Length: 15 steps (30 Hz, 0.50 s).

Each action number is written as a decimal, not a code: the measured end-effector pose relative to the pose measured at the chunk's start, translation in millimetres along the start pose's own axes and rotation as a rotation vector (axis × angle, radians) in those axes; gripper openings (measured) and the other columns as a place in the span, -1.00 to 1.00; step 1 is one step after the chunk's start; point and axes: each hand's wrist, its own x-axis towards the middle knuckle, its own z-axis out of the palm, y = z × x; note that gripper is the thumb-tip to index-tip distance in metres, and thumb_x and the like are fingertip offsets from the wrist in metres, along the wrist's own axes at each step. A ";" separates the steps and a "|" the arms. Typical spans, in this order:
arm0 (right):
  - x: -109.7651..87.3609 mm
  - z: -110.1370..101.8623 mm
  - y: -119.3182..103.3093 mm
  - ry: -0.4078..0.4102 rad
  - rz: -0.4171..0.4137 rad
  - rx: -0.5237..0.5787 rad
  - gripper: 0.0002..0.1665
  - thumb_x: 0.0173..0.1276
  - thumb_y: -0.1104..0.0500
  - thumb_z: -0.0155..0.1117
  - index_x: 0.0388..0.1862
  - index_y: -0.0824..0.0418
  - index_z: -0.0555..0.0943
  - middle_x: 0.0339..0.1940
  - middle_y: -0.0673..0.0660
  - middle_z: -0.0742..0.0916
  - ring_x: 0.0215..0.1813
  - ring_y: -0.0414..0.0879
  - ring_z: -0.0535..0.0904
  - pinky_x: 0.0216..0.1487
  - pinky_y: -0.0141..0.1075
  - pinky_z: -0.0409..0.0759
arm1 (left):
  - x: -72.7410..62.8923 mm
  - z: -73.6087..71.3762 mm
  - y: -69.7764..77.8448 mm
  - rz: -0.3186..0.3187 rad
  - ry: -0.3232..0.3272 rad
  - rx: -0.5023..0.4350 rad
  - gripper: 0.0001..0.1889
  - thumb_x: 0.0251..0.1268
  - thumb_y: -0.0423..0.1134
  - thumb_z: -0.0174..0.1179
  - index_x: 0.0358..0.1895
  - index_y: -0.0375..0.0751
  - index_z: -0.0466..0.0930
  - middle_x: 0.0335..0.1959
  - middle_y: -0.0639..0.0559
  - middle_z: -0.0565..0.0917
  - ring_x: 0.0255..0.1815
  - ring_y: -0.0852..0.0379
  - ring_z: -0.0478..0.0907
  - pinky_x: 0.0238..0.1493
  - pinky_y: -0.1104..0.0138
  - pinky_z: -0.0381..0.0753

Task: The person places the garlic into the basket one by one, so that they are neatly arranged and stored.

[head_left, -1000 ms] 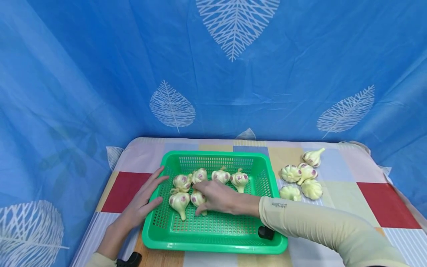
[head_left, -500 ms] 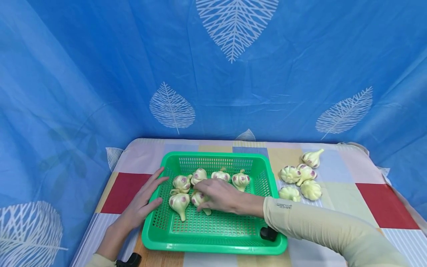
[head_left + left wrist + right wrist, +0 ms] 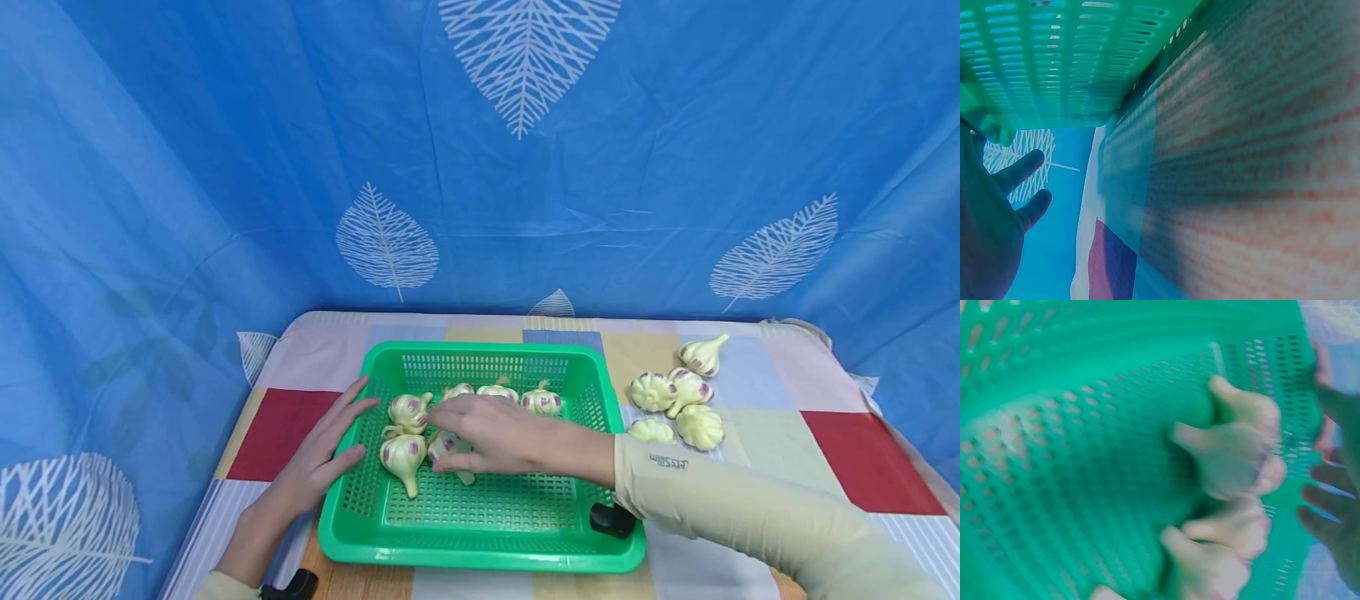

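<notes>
A green plastic basket (image 3: 480, 554) with slotted walls holds several garlic bulbs, pale with purple streaks. My left hand (image 3: 315, 458) rests against the basket's left rim, fingers spread and straight; the left wrist view has its fingers (image 3: 1022, 172) beside the basket's outer wall. My right hand (image 3: 498, 435) hovers inside the basket, over a garlic bulb (image 3: 448, 446) that it partly covers. In the right wrist view, its loosely bent fingers (image 3: 1325, 506) stand apart from the garlic bulbs (image 3: 1229, 456). Another garlic bulb (image 3: 402, 458) lies just left of the covered one.
To the right of the basket, several more garlic bulbs (image 3: 690, 390) lie in a loose group on the patchwork tablecloth (image 3: 757, 467). A blue curtain (image 3: 637, 167) with white leaf prints hangs behind the table. Bare wood (image 3: 363, 579) shows at the front edge.
My right hand has come off the garlic bulb and shifted slightly right, its fingers loosening. That bulb's stem has turned a little to the right. The left hand stays put.
</notes>
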 end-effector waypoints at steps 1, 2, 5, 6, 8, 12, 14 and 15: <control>-1.8 -5.1 -1.2 -0.042 -0.014 -0.026 -0.12 0.42 -0.36 0.16 0.46 0.23 0.42 0.40 0.14 0.55 0.42 -0.05 0.42 0.35 -0.17 0.42 | -0.2 0.5 -0.1 0.000 0.000 0.002 -0.36 0.30 -0.29 0.13 0.48 -0.21 0.31 0.64 -0.02 0.01 0.59 0.03 -0.03 0.23 -0.41 0.22; -3.8 -10.3 -2.3 -0.080 -0.027 -0.049 -0.06 0.42 -0.39 0.12 0.51 0.23 0.36 0.46 0.15 0.49 0.48 -0.02 0.35 0.40 -0.14 0.36 | -0.4 1.1 -0.3 0.001 0.000 0.004 -0.36 0.30 -0.29 0.13 0.48 -0.22 0.31 0.64 -0.02 0.01 0.59 0.02 -0.03 0.23 -0.41 0.22; -11.6 -22.3 -3.1 -0.158 -0.041 -0.100 0.05 0.42 -0.48 -0.02 0.59 0.23 0.22 0.57 0.18 0.34 0.57 0.05 0.19 0.48 -0.09 0.22 | -0.9 2.3 -0.4 0.000 0.003 0.008 -0.36 0.30 -0.29 0.13 0.48 -0.22 0.31 0.64 -0.01 0.01 0.59 0.02 -0.03 0.23 -0.41 0.23; -14.5 -25.2 -2.5 -0.169 -0.034 -0.099 0.07 0.41 -0.49 -0.06 0.60 0.23 0.20 0.58 0.18 0.31 0.58 0.06 0.16 0.49 -0.09 0.19 | -1.1 2.6 -0.4 0.000 0.005 0.009 -0.36 0.30 -0.29 0.13 0.48 -0.22 0.31 0.64 -0.01 0.01 0.59 0.01 -0.02 0.23 -0.40 0.23; -20.3 -30.9 -0.6 -0.185 -0.015 -0.098 0.09 0.42 -0.52 -0.14 0.62 0.22 0.15 0.60 0.18 0.27 0.60 0.08 0.10 0.51 -0.07 0.14 | -1.5 3.1 -0.5 0.001 0.006 0.011 -0.36 0.30 -0.29 0.14 0.48 -0.22 0.31 0.64 -0.01 0.01 0.59 0.00 -0.02 0.23 -0.40 0.24; -31.3 -41.7 4.1 -0.206 0.022 -0.079 0.12 0.40 -0.55 -0.21 0.65 0.17 0.06 0.65 0.14 0.17 0.63 0.03 -0.03 0.54 -0.10 0.03 | -2.0 3.8 -0.3 0.004 0.009 0.014 -0.37 0.31 -0.28 0.14 0.48 -0.22 0.31 0.64 -0.01 0.00 0.59 -0.02 -0.03 0.24 -0.40 0.22; -36.6 -46.1 6.6 -0.206 0.031 -0.070 0.12 0.40 -0.55 -0.21 0.66 0.15 0.03 0.66 0.11 0.13 0.64 0.02 -0.07 0.55 -0.12 -0.01 | -2.1 4.1 -0.1 0.003 0.011 0.016 -0.37 0.31 -0.28 0.14 0.47 -0.21 0.32 0.64 0.00 0.00 0.59 -0.02 -0.03 0.24 -0.40 0.21; -39.3 -47.8 7.6 -0.203 0.036 -0.069 0.11 0.41 -0.55 -0.21 0.66 0.15 0.02 0.66 0.10 0.11 0.64 0.01 -0.09 0.55 -0.13 -0.02 | -2.1 4.2 0.1 0.003 0.012 0.016 -0.37 0.31 -0.28 0.14 0.47 -0.21 0.32 0.64 0.00 0.00 0.59 -0.02 -0.03 0.25 -0.40 0.20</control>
